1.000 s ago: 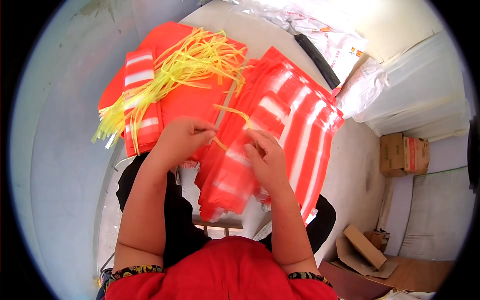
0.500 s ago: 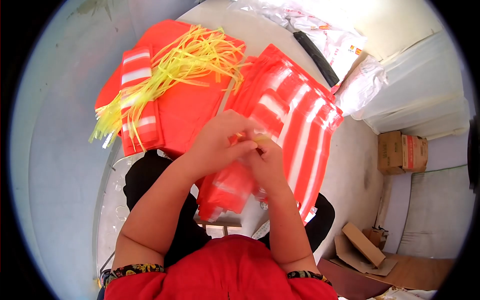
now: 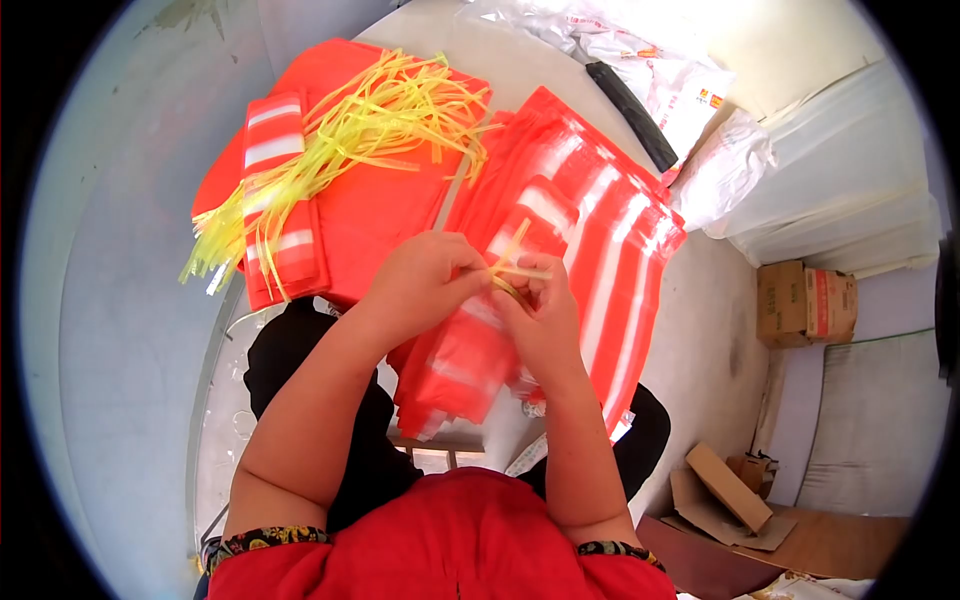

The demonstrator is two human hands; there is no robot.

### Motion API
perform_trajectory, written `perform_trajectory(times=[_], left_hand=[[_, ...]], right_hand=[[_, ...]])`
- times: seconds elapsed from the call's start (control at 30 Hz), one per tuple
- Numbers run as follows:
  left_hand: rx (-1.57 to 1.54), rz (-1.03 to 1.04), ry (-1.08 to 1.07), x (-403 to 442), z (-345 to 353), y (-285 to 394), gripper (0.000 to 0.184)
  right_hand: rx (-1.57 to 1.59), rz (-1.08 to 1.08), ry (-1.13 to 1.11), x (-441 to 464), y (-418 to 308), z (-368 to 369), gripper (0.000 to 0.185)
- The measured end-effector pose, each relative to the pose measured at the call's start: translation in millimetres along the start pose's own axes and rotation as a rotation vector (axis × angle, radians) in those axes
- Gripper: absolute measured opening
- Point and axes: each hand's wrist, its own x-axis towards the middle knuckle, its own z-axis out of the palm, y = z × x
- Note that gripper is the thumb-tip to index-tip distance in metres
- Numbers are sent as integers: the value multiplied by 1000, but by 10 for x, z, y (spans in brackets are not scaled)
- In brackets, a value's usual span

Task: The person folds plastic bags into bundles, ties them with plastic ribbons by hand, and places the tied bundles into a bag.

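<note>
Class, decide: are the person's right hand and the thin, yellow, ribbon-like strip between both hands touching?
Touching. The head view shows the thin yellow strip running into the right hand's grasp, with no visible gap.

Beyond the hands point(image 3: 430, 280) to the left, loose strips point(image 3: 350, 150) lie across a cloth stack point(image 3: 365, 225); beneath the hands and rightward spreads another cloth pile point(image 3: 612, 270), a bar point(image 3: 632, 115) and bags point(image 3: 655, 80) behind it.

1. Plastic sheet stack point(image 3: 625, 270): orange-red, white stripes.
2. Strip point(image 3: 516, 246) over the stack: yellow.
3. Ribbon bundle point(image 3: 365, 130), left of the stack: bright yellow.
4. Folded sheet point(image 3: 273, 150), left of the stack: orange-red, white crossbars.
5. Shirt point(image 3: 450, 540), below the stack: red; cuffs point(image 3: 268, 541) black, multicoloured print.
</note>
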Motion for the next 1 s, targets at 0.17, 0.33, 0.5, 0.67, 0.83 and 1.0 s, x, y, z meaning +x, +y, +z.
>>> perform_trajectory(times=[0.17, 0.33, 0.5, 0.67, 0.83, 1.0], left_hand=[[82, 144, 21, 15, 54, -50, 6], [92, 168, -43, -19, 33, 20, 6], [83, 153, -54, -39, -5, 9, 6], [10, 72, -54, -26, 31, -38, 5], [-171, -112, -106, -8, 25, -38, 8], [-329, -247, -161, -8, 10, -96, 12]], right_hand=[[-639, -666, -18, 23, -10, -107, 32], [-715, -687, 35, 59, -39, -59, 28], [-711, -612, 3, 97, -36, -54, 15], [-512, -396, -162, 109, -79, -143, 9], [-493, -210, -170, 38, -300, -108, 13], [-540, -410, -53, 7, -183, -30, 16]])
